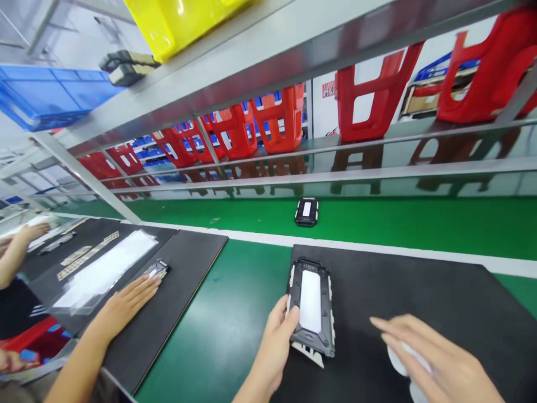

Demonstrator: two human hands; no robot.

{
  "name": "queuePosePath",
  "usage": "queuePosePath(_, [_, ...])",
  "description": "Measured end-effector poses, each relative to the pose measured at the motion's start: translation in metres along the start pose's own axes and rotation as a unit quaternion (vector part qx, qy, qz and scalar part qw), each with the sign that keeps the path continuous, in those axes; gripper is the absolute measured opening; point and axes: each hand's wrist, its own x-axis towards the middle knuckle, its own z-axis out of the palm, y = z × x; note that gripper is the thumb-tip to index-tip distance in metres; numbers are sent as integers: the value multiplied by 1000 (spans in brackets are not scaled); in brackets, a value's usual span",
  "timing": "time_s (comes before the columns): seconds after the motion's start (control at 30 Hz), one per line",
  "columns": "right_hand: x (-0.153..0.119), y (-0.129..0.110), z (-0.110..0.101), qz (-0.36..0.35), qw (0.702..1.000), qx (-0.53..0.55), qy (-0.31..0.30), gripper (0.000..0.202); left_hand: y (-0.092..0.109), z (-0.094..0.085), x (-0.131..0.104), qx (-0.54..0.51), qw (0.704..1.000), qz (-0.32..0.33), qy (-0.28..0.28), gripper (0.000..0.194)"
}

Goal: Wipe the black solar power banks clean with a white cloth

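My left hand (277, 341) is closed around the lower left side of a black device (311, 305) with a white panel and pale side edges, tilted over the black mat (361, 280). A pale flap sticks out at its bottom end. To the right, my right hand (436, 355) has its fingers close together around white rounded pieces (403, 358), partly hidden by the fingers. The two hands are apart.
A similar device (307, 211) lies on the green belt (398, 224). At left, another person's hand (130, 302) rests at a small device (158, 270) near clear sheets (111, 266). A metal shelf beam (251, 61) crosses above, with red crates behind.
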Motion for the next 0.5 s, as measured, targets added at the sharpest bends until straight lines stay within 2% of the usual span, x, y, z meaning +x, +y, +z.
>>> queuePosePath(0.07, [29, 16, -2, 117, 993, -5, -25, 34, -5, -5, 17, 16, 1000, 2, -9, 54])
queuePosePath(0.13, [64, 33, 1, 190, 980, -29, -46, 36, -10, -7, 30, 44, 999, 3, -20, 60])
queuePosePath(0.23, [126, 55, 15, 243, 965, -61, -80, 20, -12, -10, 41, 108, 993, 27, -34, 63])
queuePosePath(0.3, [166, 68, 29, 279, 951, -81, -107, 19, -9, -13, 44, 175, 983, 51, -32, 56])
queuePosePath(0.4, [214, 86, 51, 339, 925, -124, -119, 20, -4, -16, 45, 300, 951, 72, -3, 45])
queuePosePath(0.5, [246, 101, 71, 388, 901, -152, -119, 26, -2, -16, 47, 402, 911, 83, 38, 51])
